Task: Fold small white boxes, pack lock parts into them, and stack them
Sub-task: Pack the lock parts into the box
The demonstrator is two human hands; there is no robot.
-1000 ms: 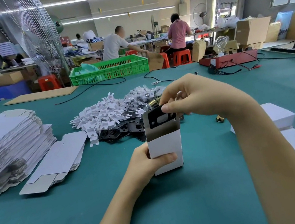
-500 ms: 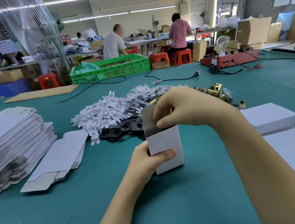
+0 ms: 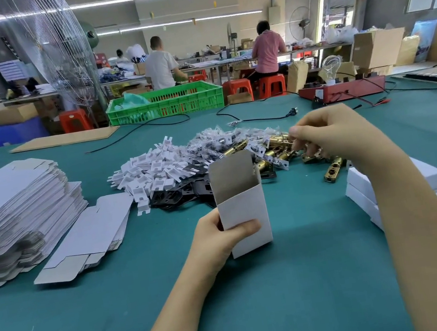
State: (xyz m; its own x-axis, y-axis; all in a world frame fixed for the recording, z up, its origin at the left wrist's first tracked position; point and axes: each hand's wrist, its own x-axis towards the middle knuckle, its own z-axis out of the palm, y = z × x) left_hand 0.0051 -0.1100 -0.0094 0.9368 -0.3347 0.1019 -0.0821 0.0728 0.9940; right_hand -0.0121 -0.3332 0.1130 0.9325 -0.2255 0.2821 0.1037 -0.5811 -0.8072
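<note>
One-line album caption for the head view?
Left hand holds an open white box upright; right hand reaches into brass parts.

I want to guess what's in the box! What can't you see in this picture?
- Head view: the inside of the open white box is hidden by its own front wall.
- Right hand: its fingers are blurred, so whether they hold a brass part cannot be told.
- Finished white boxes: partly covered by the right forearm and cut off by the right edge.
</note>
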